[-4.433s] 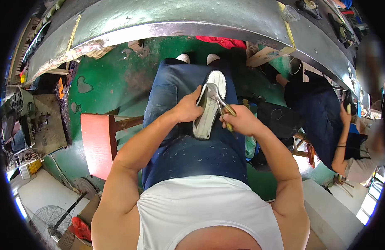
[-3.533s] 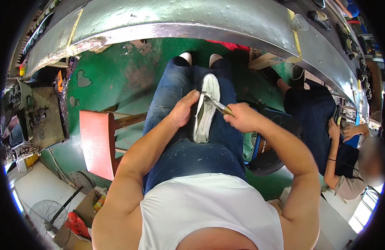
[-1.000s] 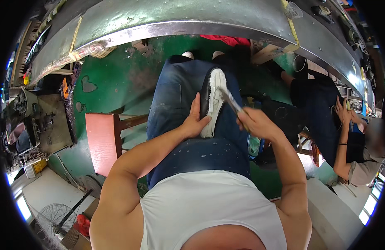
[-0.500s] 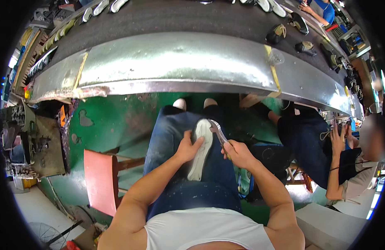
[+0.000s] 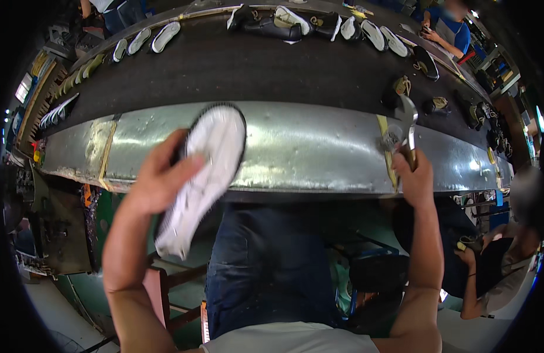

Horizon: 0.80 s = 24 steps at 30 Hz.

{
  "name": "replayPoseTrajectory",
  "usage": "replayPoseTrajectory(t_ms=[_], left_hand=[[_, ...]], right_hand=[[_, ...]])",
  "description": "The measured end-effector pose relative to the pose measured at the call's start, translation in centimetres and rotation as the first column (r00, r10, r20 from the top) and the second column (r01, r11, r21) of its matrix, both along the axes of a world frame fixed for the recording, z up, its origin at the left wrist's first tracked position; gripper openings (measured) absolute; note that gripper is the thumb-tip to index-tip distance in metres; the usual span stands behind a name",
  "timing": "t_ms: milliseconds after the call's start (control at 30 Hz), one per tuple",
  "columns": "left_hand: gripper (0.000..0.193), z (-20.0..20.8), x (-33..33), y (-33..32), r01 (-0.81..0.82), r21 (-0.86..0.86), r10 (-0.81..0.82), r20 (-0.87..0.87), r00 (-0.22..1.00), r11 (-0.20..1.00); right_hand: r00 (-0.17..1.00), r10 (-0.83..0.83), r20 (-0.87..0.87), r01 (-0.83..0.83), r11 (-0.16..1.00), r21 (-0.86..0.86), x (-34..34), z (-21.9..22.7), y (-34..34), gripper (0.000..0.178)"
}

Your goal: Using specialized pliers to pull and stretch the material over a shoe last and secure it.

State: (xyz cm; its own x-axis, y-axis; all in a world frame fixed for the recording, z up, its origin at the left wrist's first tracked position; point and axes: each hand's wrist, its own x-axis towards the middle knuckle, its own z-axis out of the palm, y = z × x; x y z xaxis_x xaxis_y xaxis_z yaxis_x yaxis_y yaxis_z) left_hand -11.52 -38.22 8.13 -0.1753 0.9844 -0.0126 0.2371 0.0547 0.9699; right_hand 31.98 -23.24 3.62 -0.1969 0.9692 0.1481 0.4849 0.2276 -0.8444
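Note:
My left hand (image 5: 157,176) grips a white shoe sole-up (image 5: 204,170), lifted in front of the metal side of a conveyor (image 5: 307,147). The sole is white with a dark rim. My right hand (image 5: 414,176) is raised at the right and holds metal pliers (image 5: 406,120) upright, their jaws near the conveyor's upper edge. Below both hands are my knees in blue jeans (image 5: 266,259).
The dark conveyor belt (image 5: 225,65) carries several shoes and soles (image 5: 284,20) along its far side. A seated person (image 5: 495,259) works at my right; another person (image 5: 451,26) stands beyond the belt. A red stool (image 5: 160,288) and green floor lie below left.
Both hands rose from my lap up to the conveyor's side. The shoe left my knee and now hangs in my left hand; the pliers moved away from it to the right.

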Motion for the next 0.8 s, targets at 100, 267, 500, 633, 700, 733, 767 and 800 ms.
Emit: replayPoseTrajectory(t_ms=[100, 267, 500, 633, 700, 733, 767, 800], left_hand=[[0.062, 2.7, -2.4, 8.7, 0.008, 0.026, 0.014, -0.736, 0.676, 1.0], [0.063, 0.7, -6.5, 22.6, 0.126, -0.002, -0.006, -0.999, 0.033, 0.992], [0.053, -9.8, -11.1, 32.8, 0.063, -0.138, -0.12, -0.964, -0.239, 0.988], [0.035, -6.7, -2.3, 40.8, -0.194, -0.297, -0.331, -0.927, -0.175, 0.935], [0.033, -8.9, 0.3, 45.2, 0.202, -0.023, 0.015, -0.982, -0.186, 0.979], [0.034, -10.4, 1.0, 48.0, 0.446, 0.127, 0.206, -0.969, -0.133, 0.886], [0.042, -11.0, 3.7, 50.2, 0.486, 0.127, 0.204, -0.973, -0.11, 0.865], [0.044, -11.6, 6.0, 52.2, 0.56, 0.103, 0.186, -0.978, -0.094, 0.822]], right_hand=[[0.902, -0.26, 0.344, 0.179, 0.952, 0.25, 1.7, 0.7, 5.0, 0.036], [0.826, -0.39, 0.407, 0.172, 0.862, 0.477, 7.5, -4.5, 15.5, 0.038], [0.757, -0.485, 0.438, 0.194, 0.807, 0.558, 10.9, -9.6, 22.0, 0.039], [0.746, -0.44, 0.5, 0.193, 0.862, 0.47, 10.1, -9.0, 22.1, 0.038], [0.759, -0.437, 0.483, 0.213, 0.867, 0.45, 10.2, -9.3, 22.5, 0.038], [0.775, -0.427, 0.465, 0.222, 0.874, 0.433, 10.1, -9.5, 22.6, 0.038], [0.771, -0.433, 0.467, 0.232, 0.874, 0.427, 10.2, -9.6, 22.4, 0.038], [0.773, -0.428, 0.468, 0.231, 0.877, 0.421, 10.4, -9.7, 22.6, 0.038]])
